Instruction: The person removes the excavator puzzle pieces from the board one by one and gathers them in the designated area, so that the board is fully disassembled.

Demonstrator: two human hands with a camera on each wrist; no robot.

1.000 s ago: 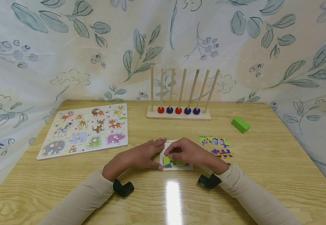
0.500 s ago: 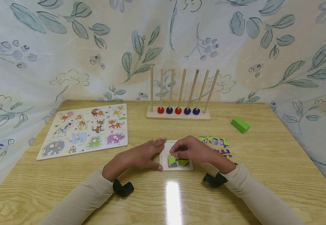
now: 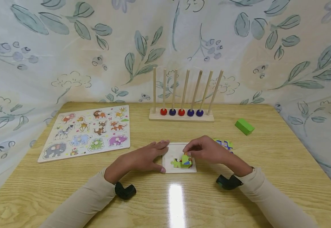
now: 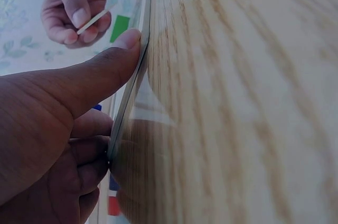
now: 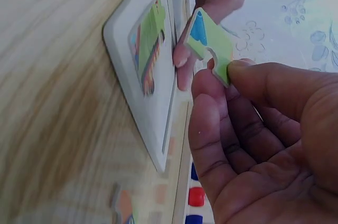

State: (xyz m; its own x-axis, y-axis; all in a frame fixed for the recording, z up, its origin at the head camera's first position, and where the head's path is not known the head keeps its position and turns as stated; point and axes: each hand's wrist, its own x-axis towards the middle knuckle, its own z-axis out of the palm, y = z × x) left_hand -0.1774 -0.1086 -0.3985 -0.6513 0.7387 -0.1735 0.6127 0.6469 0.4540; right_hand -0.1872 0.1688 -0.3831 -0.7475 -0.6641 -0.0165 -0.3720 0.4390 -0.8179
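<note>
My right hand [image 3: 208, 151] pinches a jigsaw piece [image 5: 219, 42], green with a blue patch, between thumb and fingertips. In the right wrist view the piece is tilted and held up off the small white puzzle tray [image 3: 169, 155]. Green jigsaw pieces [image 3: 177, 164] lie inside the tray toward its near side, partly covered by the held piece in the head view. My left hand [image 3: 146, 156] rests along the tray's left side, with its thumb [image 4: 127, 39] on the near corner and its fingers at the far corner.
Loose jigsaw pieces [image 3: 224, 144] lie right of the tray, partly behind my right hand. A green block [image 3: 244, 126] is farther right. A wooden peg stand [image 3: 181, 117] with red and blue beads stands at the back. An animal peg puzzle board [image 3: 88, 131] lies at left.
My right hand has moved right and slightly away with the pinched piece, uncovering more of the green pieces in the tray. My left hand has stayed in place.
</note>
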